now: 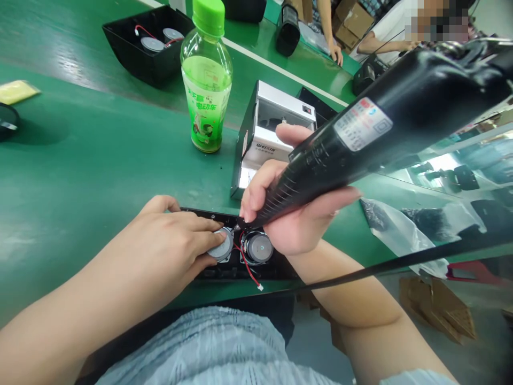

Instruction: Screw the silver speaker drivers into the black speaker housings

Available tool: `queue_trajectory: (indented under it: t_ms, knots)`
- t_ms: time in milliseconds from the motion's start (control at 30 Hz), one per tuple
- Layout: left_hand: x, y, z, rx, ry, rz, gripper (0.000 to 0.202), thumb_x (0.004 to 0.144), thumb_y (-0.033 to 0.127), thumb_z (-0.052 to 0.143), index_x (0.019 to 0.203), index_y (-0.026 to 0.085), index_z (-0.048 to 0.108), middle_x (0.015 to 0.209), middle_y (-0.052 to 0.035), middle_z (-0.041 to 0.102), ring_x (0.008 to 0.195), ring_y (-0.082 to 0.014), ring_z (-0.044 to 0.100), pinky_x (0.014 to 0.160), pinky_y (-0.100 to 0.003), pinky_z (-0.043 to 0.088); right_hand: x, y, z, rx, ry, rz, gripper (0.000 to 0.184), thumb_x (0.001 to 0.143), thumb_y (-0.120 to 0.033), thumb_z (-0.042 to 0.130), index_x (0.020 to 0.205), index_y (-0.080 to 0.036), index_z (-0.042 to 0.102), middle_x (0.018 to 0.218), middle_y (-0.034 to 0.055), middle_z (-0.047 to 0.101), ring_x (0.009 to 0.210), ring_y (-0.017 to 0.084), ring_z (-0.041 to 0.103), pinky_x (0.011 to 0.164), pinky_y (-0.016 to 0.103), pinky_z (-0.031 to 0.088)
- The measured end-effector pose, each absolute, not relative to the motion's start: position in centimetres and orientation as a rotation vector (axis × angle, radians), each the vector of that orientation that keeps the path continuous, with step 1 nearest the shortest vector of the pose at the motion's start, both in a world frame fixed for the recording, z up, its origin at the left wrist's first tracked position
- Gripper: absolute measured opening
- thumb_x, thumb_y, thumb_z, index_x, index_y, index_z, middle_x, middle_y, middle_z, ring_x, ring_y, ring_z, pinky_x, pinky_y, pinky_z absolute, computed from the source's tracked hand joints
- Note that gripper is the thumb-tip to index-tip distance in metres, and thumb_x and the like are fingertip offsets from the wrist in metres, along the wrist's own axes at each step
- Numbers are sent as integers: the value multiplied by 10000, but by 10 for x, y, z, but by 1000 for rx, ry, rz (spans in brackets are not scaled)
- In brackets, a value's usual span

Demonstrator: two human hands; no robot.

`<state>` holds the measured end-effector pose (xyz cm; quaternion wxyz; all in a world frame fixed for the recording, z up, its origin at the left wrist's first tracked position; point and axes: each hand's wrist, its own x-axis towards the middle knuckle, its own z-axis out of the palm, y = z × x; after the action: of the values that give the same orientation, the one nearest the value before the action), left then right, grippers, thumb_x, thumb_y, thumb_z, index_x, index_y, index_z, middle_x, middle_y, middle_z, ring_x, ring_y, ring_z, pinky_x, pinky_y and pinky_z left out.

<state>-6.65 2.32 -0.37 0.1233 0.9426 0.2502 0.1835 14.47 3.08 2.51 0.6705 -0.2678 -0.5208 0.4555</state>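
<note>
My right hand [296, 208] is wrapped round a black electric screwdriver [320, 160] that slants down to the left. Its tip reaches a black plastic panel [208, 271] lying on the green bench, between two round speaker drivers. The right speaker driver [259, 248] shows its grey back, with a red and black wire [249, 270] ending in a small white plug. Over the left speaker driver [221, 247] rests my left hand [176, 243], fingers outstretched and fingertips pressing on it. The screwdriver's bit and any screw under it are too small to make out.
A green drink bottle [207, 101] stands beyond my hands, beside a white and black WEIXIN machine [266, 136]. Farther back lies a black housing [120, 45] with speakers in it. Plastic bags [396, 224] lie to the right. A co-worker's hand [335, 53] shows across the bench.
</note>
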Motion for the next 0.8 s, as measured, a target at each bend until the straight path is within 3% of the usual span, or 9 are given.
queue_trajectory:
  t_ms: [200,367,567,800]
  knots:
    - [-68,24,-6,2758,735,517,185,1050,318,608,1067,281,788,1174,-18,857,906,-262,789,842,-458,313,146,37,18,-488,-1250,1025,624,983,-803,523,1354,-310,620,658,-69,638,417,151,568,360,294,483]
    - [-69,25,-5,2708,728,543,160,1029,301,630,1070,288,784,1172,-7,860,927,-265,787,835,-452,306,140,34,17,-518,-1234,1019,617,993,-781,527,1345,-280,604,636,-66,604,421,141,545,396,280,471]
    - [-69,26,-6,2663,766,451,142,977,297,697,1081,317,792,1121,29,862,912,-249,779,813,-440,304,135,35,7,-437,-1278,1000,694,1007,-833,402,1327,-243,580,625,-58,593,399,132,511,381,279,440]
    - [-69,28,-7,2678,813,373,190,946,272,707,1094,329,812,1197,20,855,965,-254,782,816,-444,316,136,33,5,-526,-1281,1015,664,1003,-830,418,1277,-246,576,638,-65,586,413,123,519,408,272,453]
